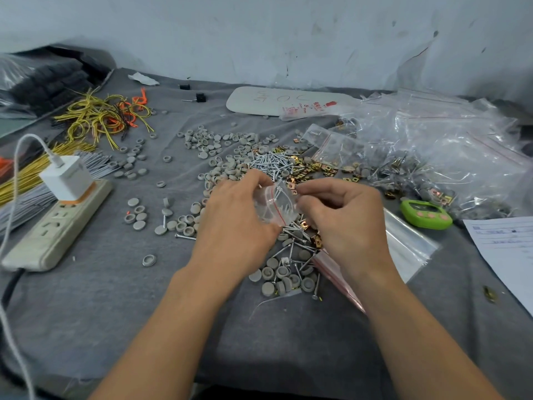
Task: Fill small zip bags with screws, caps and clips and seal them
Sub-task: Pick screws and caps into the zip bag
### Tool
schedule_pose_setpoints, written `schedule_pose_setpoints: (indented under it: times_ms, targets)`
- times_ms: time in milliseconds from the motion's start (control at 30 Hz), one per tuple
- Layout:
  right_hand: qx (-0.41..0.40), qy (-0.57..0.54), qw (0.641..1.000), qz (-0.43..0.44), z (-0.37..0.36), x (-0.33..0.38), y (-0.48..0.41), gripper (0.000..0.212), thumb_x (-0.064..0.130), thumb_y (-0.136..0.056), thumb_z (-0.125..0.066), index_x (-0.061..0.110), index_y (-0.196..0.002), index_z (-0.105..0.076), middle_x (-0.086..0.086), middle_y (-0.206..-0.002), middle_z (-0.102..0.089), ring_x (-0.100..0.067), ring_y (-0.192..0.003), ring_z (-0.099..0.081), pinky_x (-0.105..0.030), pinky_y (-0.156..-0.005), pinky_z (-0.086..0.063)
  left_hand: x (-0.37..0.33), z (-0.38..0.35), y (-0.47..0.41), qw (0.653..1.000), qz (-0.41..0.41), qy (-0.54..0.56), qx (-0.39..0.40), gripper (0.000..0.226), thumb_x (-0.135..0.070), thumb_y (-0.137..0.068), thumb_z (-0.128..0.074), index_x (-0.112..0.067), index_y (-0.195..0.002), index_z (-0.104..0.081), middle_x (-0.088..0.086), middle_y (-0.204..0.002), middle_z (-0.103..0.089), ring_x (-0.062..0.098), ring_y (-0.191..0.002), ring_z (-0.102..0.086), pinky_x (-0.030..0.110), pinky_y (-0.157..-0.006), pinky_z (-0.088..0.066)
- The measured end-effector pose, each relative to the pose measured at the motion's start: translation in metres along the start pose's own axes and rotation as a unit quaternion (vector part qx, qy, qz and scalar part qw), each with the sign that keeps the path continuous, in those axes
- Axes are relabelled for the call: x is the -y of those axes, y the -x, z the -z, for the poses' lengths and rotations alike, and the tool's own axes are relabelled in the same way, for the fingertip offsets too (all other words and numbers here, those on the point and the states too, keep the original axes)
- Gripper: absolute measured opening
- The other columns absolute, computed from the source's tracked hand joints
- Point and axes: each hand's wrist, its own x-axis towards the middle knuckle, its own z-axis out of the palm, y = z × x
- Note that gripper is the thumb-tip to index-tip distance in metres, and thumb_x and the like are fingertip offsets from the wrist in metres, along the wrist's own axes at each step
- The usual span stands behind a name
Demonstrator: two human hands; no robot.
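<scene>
Right of my right grip (346, 217), a heap of filled bags (427, 168) is lying done; loose caps (207, 140), screws (274, 163) and clips (305, 166) are waiting around. It and my left grip (233, 215) are pinching one zip bag (277, 203), holding screws, seemingly unsealed.

**Colour check: grey dominating, a few bright accents**

Table cloth (115, 298) is reading flat mid-grey, no pattern. Caps (207, 142) mid-frame are showing a lighter grey-beige. Screws (274, 163) are glinting silver, and clips (305, 166) are showing brass-gold with a coppery tint. Zip bag (275, 206) at centre is showing clear with one red seal line. Bag pile (450, 140) upper right is carrying the same red lines. Wires (101, 116) upper left are mixing yellow and orange. Charger (67, 176) at left is reading white. Power strip (43, 241) is reading beige with an orange band. Timer (424, 217) at right is showing lime green with pink buttons. Paper (504, 255) at right edge is showing white with blue print. Wall (259, 33) is showing pale grey with dark scuffs.
</scene>
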Motion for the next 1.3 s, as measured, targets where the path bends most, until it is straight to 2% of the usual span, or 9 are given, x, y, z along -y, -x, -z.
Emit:
schedule_pose_setpoints:
  times_ms: [200, 367, 600, 767, 867, 967, 1067, 1167, 1300]
  targets:
    - [0.078, -0.079, 0.993, -0.028, -0.012, -0.001, 0.003, 0.021, 0.003, -0.077, -0.077, 0.023, -0.083, -0.082, 0.001, -0.080, -0.080, -0.016, -0.075, -0.078, -0.030, -0.068, -0.061, -0.003, -0.004, 0.000, 0.998, -0.046, 0.009, 0.034, 0.040, -0.035, -0.077, -0.078, -0.042, -0.110, -0.057, -0.019, -0.093, -0.054, 0.004, -0.089, -0.048, 0.013, -0.066, -0.033]
    - [0.130, -0.069, 0.989, -0.033, -0.013, -0.002, 0.004, 0.021, 0.008, -0.083, -0.075, 0.026, -0.092, -0.083, 0.005, -0.084, -0.080, -0.012, -0.080, -0.078, -0.021, -0.069, -0.058, -0.002, -0.003, 0.000, 0.998, -0.040, 0.020, 0.035, 0.041, -0.030, -0.077, -0.080, -0.045, -0.106, -0.056, -0.018, -0.098, -0.058, 0.001, -0.086, -0.050, 0.011, -0.064, -0.031]
    - [0.033, -0.029, 0.999, -0.014, -0.006, 0.002, 0.000, 0.023, 0.010, -0.083, -0.073, 0.030, -0.082, -0.083, 0.009, -0.077, -0.078, -0.005, -0.073, -0.074, -0.025, -0.070, -0.058, 0.001, 0.000, 0.000, 0.998, -0.017, 0.056, 0.005, 0.030, -0.038, -0.082, -0.077, -0.044, -0.102, -0.056, -0.014, -0.096, -0.063, 0.008, -0.090, -0.057, 0.027, -0.070, -0.042]
    - [0.015, 0.056, 0.998, -0.008, 0.001, 0.000, 0.000, 0.019, 0.013, -0.082, -0.074, 0.029, -0.076, -0.081, 0.013, -0.066, -0.074, -0.001, -0.055, -0.064, -0.024, -0.054, -0.054, 0.004, 0.004, -0.003, 0.995, 0.024, 0.079, -0.054, 0.032, -0.030, -0.086, -0.077, -0.044, -0.104, -0.054, -0.015, -0.101, -0.067, 0.011, -0.096, -0.062, 0.034, -0.081, -0.048]
    - [0.131, 0.169, 0.977, 0.003, -0.001, 0.000, 0.005, 0.012, 0.020, -0.081, -0.079, 0.031, -0.084, -0.081, 0.020, -0.073, -0.074, 0.002, -0.066, -0.068, -0.021, -0.063, -0.056, 0.004, 0.008, -0.007, 0.985, 0.067, 0.123, -0.104, 0.031, -0.034, -0.084, -0.078, -0.042, -0.103, -0.055, -0.021, -0.094, -0.069, 0.000, -0.092, -0.063, 0.026, -0.077, -0.048]
    - [0.229, 0.297, 0.927, 0.002, -0.009, -0.001, 0.012, 0.017, 0.030, -0.076, -0.082, 0.038, -0.091, -0.080, 0.022, -0.078, -0.072, 0.008, -0.071, -0.064, -0.010, -0.063, -0.047, 0.004, 0.011, -0.011, 0.951, 0.118, 0.254, -0.135, 0.029, -0.031, -0.081, -0.080, -0.039, -0.102, -0.061, -0.032, -0.092, -0.069, -0.009, -0.081, -0.064, 0.021, -0.070, -0.048]
    - [0.254, 0.336, 0.907, 0.004, -0.013, 0.001, 0.016, 0.016, 0.030, -0.078, -0.081, 0.039, -0.090, -0.078, 0.025, -0.074, -0.064, 0.007, -0.069, -0.060, -0.009, -0.059, -0.042, 0.004, 0.016, -0.015, 0.899, 0.131, 0.396, -0.132, 0.027, -0.017, -0.084, -0.079, -0.029, -0.105, -0.066, -0.018, -0.091, -0.075, -0.002, -0.086, -0.070, 0.017, -0.077, -0.051]
    - [0.253, 0.336, 0.907, -0.005, -0.014, 0.004, 0.016, 0.014, 0.024, -0.084, -0.077, 0.038, -0.087, -0.078, 0.021, -0.076, -0.067, 0.003, -0.071, -0.063, -0.018, -0.064, -0.049, 0.003, 0.022, -0.015, 0.839, 0.145, 0.520, -0.069, 0.016, -0.010, -0.085, -0.075, -0.018, -0.099, -0.071, -0.005, -0.091, -0.076, 0.012, -0.089, -0.072, 0.037, -0.096, -0.056]
    - [0.242, 0.385, 0.890, -0.020, -0.019, 0.008, 0.014, 0.023, 0.017, -0.089, -0.070, 0.038, -0.081, -0.073, 0.013, -0.089, -0.074, -0.012, -0.083, -0.069, -0.031, -0.079, -0.060, 0.009, 0.026, -0.017, 0.731, 0.198, 0.653, 0.020, 0.005, -0.014, -0.094, -0.065, -0.016, -0.093, -0.069, 0.001, -0.088, -0.071, 0.018, -0.092, -0.066, 0.047, -0.100, -0.056]
